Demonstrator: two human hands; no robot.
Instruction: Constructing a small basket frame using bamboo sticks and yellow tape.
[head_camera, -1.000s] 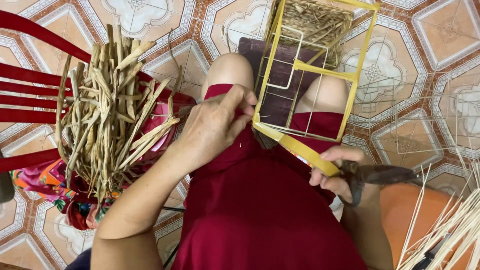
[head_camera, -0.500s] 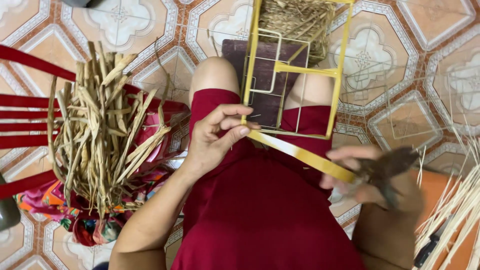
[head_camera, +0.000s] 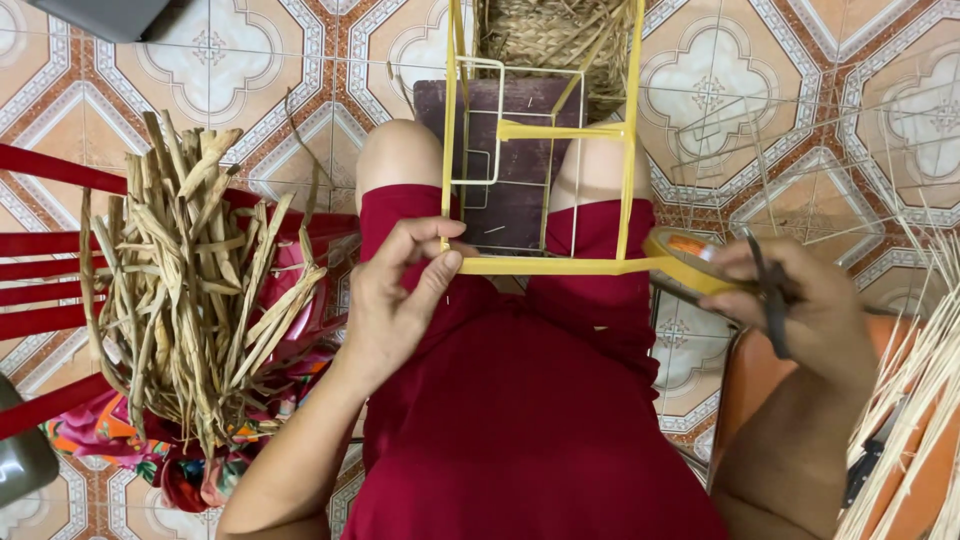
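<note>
A wire frame wrapped in yellow tape rests on my knees, over my red skirt. My left hand pinches the near left corner of the frame, where a strip of yellow tape starts. The strip runs level to the right, to a tape roll held in my right hand. That hand also holds dark scissors across its fingers. A woven straw piece lies at the frame's far end.
A bundle of dried straw strips lies on a red chair to my left, over colourful cloth. Thin pale reeds fan out at the right over an orange stool. The floor is patterned tile.
My right hand has swung rightward and up, pulling the tape from a slant to a level line along the frame's near edge. My left hand has stayed at the frame's corner.
</note>
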